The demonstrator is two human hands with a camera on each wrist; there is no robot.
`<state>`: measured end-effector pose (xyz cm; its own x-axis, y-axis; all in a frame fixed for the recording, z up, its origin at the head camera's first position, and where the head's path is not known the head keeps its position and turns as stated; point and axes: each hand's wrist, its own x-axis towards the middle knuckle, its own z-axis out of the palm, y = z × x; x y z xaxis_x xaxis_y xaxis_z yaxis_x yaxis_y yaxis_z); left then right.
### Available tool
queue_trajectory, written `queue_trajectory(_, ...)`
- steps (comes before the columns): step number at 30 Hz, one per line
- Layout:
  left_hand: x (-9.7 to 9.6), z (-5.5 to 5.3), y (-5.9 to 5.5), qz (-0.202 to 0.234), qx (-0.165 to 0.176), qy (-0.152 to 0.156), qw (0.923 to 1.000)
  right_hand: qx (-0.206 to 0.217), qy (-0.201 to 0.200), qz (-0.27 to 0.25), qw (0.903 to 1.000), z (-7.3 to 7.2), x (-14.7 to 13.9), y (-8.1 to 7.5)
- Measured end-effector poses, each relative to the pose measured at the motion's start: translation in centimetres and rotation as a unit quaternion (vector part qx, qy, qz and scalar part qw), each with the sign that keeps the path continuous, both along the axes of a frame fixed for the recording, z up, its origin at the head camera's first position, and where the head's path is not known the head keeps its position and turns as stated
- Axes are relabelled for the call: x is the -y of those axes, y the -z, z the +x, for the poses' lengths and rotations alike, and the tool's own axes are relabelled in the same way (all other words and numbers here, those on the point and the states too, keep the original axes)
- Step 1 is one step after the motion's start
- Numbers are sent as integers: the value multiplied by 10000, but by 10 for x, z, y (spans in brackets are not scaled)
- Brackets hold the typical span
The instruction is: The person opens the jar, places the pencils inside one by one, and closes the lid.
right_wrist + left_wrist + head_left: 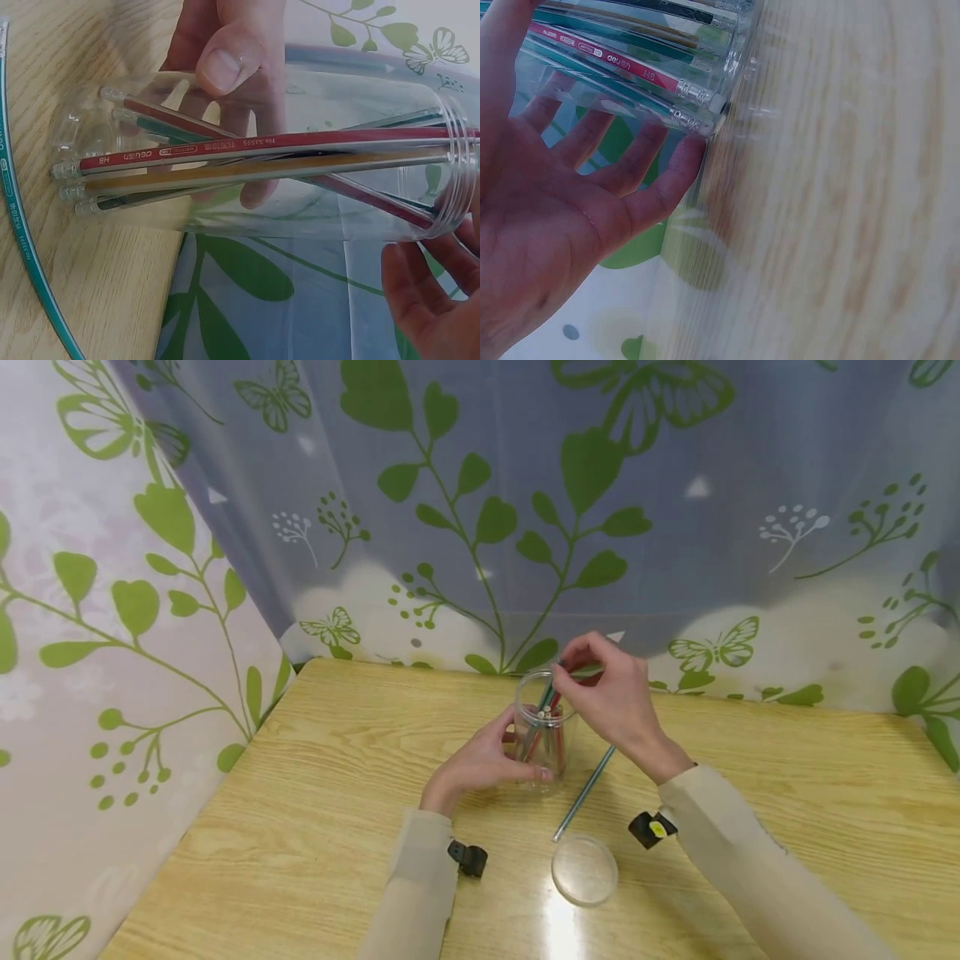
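Note:
A clear jar (pixel 542 787) stands on the table with several red, teal and yellow-brown pencils inside, their eraser ends at the bottom. My left hand (pixel 483 764) wraps round its side, thumb toward me, as the left wrist view also shows with the fingers (pixel 641 154) behind the plastic. At the mouth, my right hand (pixel 611 697) pinches the upper end of a red pencil (pixel 300 140), which reaches past the rim while its eraser end is still inside. The pinched tip is hidden by the fingers.
One teal pencil (pixel 585 795) lies on the wooden table (pixel 315 827) to the right of the jar. Closer to me is a round clear lid (pixel 585 871). A leaf-patterned curtain (pixel 465 568) hangs along the table's far edge, right behind the jar.

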<state>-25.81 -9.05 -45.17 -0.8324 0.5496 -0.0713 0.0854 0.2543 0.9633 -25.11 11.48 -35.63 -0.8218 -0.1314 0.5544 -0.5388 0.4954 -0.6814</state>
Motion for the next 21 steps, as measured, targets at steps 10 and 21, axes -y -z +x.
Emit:
queue_trajectory(10,-1,-1,-3,-61,-48,27,10000,450,33,264,9986,0,-4,-1)
queue_trajectory(21,-1,1,-4,-105,24,-24,9999,609,-26,257,9978,5,-16,1)
